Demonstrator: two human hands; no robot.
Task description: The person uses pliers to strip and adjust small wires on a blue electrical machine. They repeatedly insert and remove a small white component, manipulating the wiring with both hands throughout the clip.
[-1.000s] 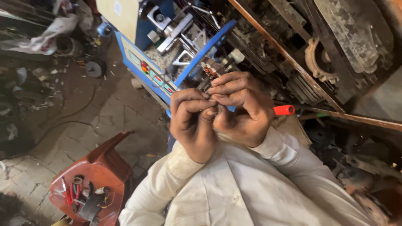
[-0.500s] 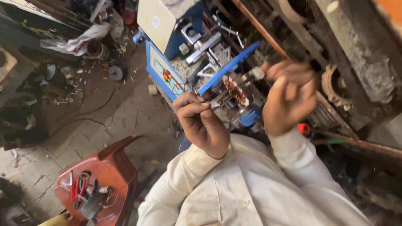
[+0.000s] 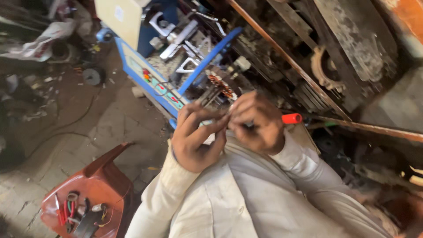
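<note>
Just below the copper-wound stator [image 3: 220, 86], your left hand [image 3: 194, 141] and right hand [image 3: 257, 123] pinch a fine wire together, red-handled tool [image 3: 291, 118] gripped; the winding job looks unfinished.

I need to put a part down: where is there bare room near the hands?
Bare floor lies between the red stool and the blue machine. Crowded: the stool top holds wires, the machine deck is packed, scrap fills the right side beyond both hands.

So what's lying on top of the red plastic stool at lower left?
On the red stool lie red and green wire coils and a dark part. The frame edge cuts off its lower side.
</note>
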